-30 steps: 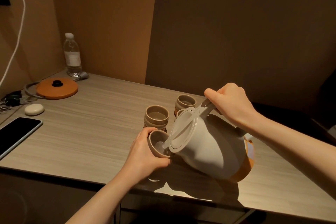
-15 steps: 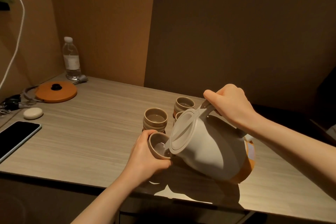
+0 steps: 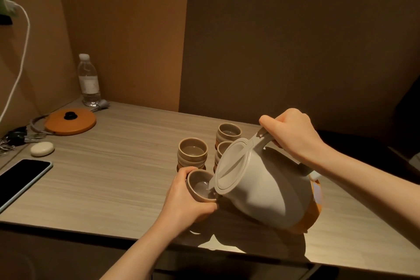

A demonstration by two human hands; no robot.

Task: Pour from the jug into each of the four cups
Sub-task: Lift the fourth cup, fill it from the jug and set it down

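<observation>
four cups: one held cup in hand, three on the table just behind it: near-left cup, far cup, and a cup half hidden by the lid.
jug: large pale jug with orange base, tipped hard toward the left, spout at the held cup's rim; looks bulky, likely heavy if full, smooth plastic, rigid.
hold point: top handle, where the right hand is wrapped tight.
held cup: tilted toward the spout, liquid showing inside; small, ceramic-looking, probably fragile and slick when wet.
left hand: left hand clasps the held cup's side from below and left.
outer table: orange lid, bottle, phone, well apart on the left.
</observation>
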